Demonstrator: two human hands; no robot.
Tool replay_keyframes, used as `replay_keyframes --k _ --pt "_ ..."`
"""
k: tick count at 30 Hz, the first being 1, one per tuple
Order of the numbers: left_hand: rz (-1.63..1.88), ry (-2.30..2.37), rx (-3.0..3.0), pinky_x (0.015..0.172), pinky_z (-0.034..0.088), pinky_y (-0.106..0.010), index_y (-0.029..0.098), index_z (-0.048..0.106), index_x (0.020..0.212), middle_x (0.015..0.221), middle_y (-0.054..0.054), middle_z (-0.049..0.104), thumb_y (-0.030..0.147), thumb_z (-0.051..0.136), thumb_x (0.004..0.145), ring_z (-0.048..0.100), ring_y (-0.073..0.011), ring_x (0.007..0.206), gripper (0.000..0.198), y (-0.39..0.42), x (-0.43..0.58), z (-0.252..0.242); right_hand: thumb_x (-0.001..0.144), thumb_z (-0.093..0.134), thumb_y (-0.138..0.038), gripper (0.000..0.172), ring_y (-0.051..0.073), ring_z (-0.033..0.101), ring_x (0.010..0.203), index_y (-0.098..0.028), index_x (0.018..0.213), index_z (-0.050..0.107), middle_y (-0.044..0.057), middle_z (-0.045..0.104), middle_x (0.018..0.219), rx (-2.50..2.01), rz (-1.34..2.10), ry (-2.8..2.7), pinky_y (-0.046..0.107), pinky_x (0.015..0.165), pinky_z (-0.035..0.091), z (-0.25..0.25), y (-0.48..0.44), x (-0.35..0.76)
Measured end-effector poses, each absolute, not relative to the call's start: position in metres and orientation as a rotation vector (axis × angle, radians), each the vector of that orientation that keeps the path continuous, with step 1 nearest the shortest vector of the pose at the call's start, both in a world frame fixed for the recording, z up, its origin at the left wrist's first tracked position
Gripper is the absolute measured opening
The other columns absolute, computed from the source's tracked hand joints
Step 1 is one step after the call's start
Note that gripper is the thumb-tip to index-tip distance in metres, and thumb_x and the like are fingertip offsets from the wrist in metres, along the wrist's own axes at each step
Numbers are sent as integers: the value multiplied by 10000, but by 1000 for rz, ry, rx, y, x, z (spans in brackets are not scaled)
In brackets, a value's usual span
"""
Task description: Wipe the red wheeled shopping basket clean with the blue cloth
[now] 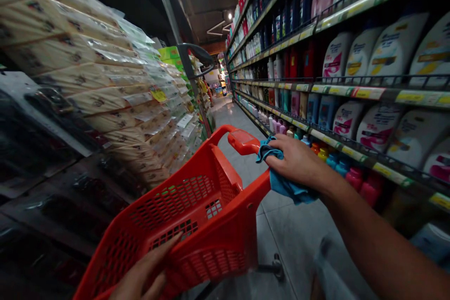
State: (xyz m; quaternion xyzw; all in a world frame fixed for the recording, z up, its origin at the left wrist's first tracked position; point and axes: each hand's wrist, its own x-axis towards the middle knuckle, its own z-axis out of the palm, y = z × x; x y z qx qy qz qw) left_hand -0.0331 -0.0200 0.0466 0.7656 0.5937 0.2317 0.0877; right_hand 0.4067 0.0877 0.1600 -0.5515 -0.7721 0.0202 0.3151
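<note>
Gripping the mesh side of a red plastic shopping cart (176, 206) with the left hand (144, 269) curled to steady it, right hand (298, 161) closed around a bunched blue cloth (288, 186) just beside the cart's handle (242, 141), large white bottles (378, 126) shelved alongside.

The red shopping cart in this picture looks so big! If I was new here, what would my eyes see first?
The bright red shopping trolley pops out first, at the bottom middle, with the left hand on its near side. Just right of its handle, the right hand holds a blue cloth. Big white bottles fill the shelves on the right, and tall stacks of wrapped packs rise on the left.
</note>
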Motion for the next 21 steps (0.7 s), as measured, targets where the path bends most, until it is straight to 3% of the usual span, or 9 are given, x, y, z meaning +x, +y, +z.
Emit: replay_keyframes --k 4,6,8,11,17,21 --pt "941 1505 2622 1070 482 -370 375 429 1512 1476 -10 591 351 598 939 600 -187 1317 598 -11 72 73 862 543 -243 136 172 582 794 -199 793 652 44 599 917 -1371 94 -2088 288 725 401 164 48 403" --pt "1058 1415 2724 1101 476 -388 343 432 1506 1507 -32 565 337 586 955 562 -188 1364 572 -9 112 85 850 552 -216 118 162 575 777 -205 777 644 34 602 912 -1291 148 -2149 285 720 402 168 30 401" --pt "1102 1341 2784 1075 526 -382 310 523 1427 1422 -40 644 371 575 964 613 -193 1313 470 -11 137 94 821 567 -180 103 156 577 777 -208 753 639 22 612 904 -1207 214 -2225 279 727 407 173 19 399" --pt "1205 1406 2718 900 625 -302 271 683 1148 1109 -21 786 431 532 983 751 -173 1031 275 -21 154 103 796 586 -158 105 163 601 826 -212 793 676 21 642 931 -1123 256 -2305 271 764 421 180 35 393" --pt "1314 1479 2588 672 564 -206 228 665 756 719 9 737 347 394 1042 728 -127 714 412 -37 159 114 886 549 -257 221 234 631 955 -183 991 730 97 693 1070 -1436 83 -2176 296 771 422 185 131 380" --pt "1321 1536 2581 673 535 -200 215 660 743 696 10 716 277 388 1041 701 -117 677 409 -49 154 114 853 589 -224 168 208 625 911 -199 928 737 68 708 1006 -1236 133 -2273 290 778 423 185 93 372"
